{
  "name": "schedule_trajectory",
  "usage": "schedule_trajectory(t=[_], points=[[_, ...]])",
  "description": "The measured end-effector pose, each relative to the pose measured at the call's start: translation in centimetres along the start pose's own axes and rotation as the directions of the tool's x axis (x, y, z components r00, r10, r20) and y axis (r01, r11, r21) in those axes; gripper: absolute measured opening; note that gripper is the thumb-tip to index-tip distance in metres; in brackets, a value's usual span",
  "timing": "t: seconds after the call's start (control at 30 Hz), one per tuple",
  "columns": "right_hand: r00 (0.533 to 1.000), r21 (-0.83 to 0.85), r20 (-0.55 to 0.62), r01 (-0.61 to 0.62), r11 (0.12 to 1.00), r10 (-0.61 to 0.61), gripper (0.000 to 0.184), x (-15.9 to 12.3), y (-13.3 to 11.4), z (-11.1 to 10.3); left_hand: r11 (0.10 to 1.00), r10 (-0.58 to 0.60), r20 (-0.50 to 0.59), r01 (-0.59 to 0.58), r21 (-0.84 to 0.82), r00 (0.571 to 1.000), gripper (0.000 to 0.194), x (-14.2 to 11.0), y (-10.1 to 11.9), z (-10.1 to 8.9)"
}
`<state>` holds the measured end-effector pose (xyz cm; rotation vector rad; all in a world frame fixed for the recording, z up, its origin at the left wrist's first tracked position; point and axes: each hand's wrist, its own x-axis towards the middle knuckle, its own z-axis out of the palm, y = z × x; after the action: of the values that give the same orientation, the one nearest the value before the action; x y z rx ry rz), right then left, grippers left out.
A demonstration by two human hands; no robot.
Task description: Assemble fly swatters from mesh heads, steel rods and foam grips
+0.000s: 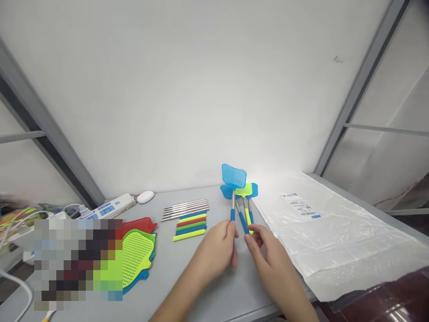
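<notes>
My left hand (pixel 219 246) is closed around the blue handle of a fly swatter (pixel 233 175). Its blue mesh head points up, on a metal shaft. My right hand (pixel 266 246) is just to the right, thumb and forefinger closed at the lower end of a second blue handle (pixel 244 222). Behind them lie other swatters, one with a yellow-green head (pixel 247 189) and matching handle. A blue head (pixel 255 189) shows partly behind it. The held swatter covers part of this group.
Several metal rods (pixel 184 209) and coloured handle grips (pixel 191 226) lie left of my hands. Further left are stacked swatter heads (pixel 139 252), a power strip (pixel 112 208) and a white oval object (pixel 145 197). A labelled clear plastic bag (pixel 321 237) covers the table's right side.
</notes>
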<state>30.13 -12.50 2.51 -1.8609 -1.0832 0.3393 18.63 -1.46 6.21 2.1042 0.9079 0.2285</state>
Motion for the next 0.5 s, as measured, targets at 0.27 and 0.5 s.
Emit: schedule_trajectory(t=[0.27,0.5], points=[[0.989,-0.305,-0.059,0.109,0.946,-0.133,0.03,1.2,4.0,1.2,0.858,-0.004,-0.238,0.125,0.498,0.971,0.049,4.7,-0.5,-0.3],[0.983,-0.408,-0.029,0.153,0.9,-0.181,0.031,0.9,4.2,1.7,0.799,-0.001,-0.135,0.082,0.596,0.991,0.034,5.1,-0.9,0.8]])
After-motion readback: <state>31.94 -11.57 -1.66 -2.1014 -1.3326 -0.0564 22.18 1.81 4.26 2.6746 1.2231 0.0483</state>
